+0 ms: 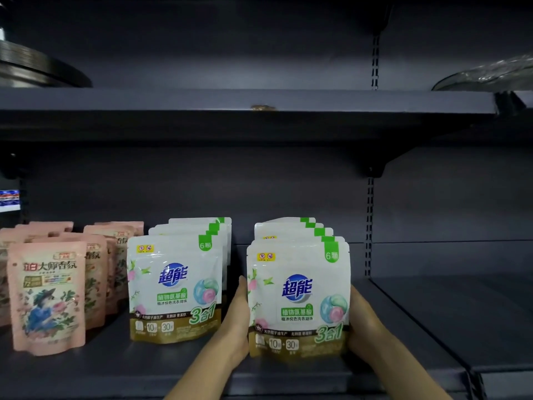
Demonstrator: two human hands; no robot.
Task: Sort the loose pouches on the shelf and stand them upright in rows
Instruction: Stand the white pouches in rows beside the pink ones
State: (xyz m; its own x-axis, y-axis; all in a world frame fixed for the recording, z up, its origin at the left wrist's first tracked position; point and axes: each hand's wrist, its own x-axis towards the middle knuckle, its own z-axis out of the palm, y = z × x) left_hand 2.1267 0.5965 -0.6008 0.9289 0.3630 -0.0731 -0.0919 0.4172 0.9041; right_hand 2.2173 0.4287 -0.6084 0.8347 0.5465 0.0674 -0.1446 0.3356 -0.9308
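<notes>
Pressed left hand (pixel 236 321) and right hand (pixel 364 327) flat against sides of right white pouch row (pixel 297 298), fingers straight, squaring stack upright. Row stood on shelf (pixel 288 376), right of left white row (pixel 176 287).

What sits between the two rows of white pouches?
Head view: only the left hand, against the right row; otherwise bare shelf between it and the left row.
</notes>
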